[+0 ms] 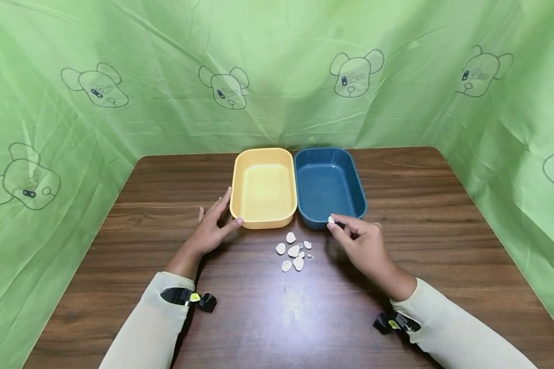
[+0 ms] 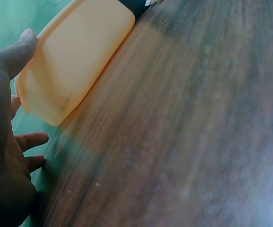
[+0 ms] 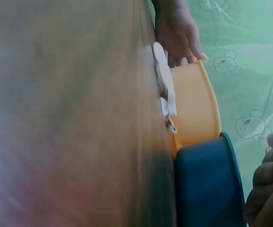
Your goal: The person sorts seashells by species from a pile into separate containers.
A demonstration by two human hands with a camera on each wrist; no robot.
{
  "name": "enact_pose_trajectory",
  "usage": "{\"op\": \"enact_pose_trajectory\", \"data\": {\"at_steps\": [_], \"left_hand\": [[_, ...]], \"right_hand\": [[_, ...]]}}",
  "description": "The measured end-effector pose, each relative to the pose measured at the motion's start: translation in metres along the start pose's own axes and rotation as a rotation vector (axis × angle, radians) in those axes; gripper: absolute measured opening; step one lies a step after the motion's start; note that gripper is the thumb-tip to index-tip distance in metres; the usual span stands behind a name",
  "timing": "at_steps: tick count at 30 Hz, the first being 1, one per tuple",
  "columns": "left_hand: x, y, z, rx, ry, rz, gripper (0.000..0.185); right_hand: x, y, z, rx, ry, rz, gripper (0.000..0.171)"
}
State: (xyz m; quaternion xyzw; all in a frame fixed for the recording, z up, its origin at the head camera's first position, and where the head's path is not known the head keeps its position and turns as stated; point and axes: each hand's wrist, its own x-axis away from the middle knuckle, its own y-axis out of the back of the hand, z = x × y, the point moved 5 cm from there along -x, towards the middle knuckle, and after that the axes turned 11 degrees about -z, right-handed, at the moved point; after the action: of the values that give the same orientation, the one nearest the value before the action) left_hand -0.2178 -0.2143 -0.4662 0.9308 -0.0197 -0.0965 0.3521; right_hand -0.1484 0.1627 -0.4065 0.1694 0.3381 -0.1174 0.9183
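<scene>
Between thumb and forefinger, my right hand (image 1: 362, 243) pinches a small white shell (image 1: 331, 220) at the near edge of the blue tray (image 1: 330, 179). My left hand (image 1: 208, 231) touches the left side of the yellow tray (image 1: 264, 224), its fingers spread and the thumb at the near left corner. The left wrist view shows that thumb (image 2: 25, 45) against the tray's rim. Several more white, shell-like pieces (image 1: 293, 251) lie scattered on the table in front of the trays. In the right wrist view, the right hand's fingers (image 3: 268, 182) are partly cut off and the pinched piece is hidden.
The two trays stand side by side at the back of the brown wooden table (image 1: 175, 179), yellow left and blue right. A green curtain (image 1: 286, 118) with printed bear heads hangs behind and along both sides. Each wrist wears a strapped black camera (image 1: 207, 302).
</scene>
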Motion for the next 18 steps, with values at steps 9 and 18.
{"op": "enact_pose_trajectory", "data": {"at_steps": [9, 18], "left_hand": [[0.002, -0.001, 0.002, 0.057, -0.012, -0.033, 0.097], [0.001, 0.0, 0.0, 0.047, -0.029, -0.037, 0.096]], "right_hand": [[-0.017, 0.0, -0.009, 0.16, -0.133, 0.025, 0.017], [-0.029, -0.003, -0.014, 0.252, -0.218, 0.041, 0.02]]}}
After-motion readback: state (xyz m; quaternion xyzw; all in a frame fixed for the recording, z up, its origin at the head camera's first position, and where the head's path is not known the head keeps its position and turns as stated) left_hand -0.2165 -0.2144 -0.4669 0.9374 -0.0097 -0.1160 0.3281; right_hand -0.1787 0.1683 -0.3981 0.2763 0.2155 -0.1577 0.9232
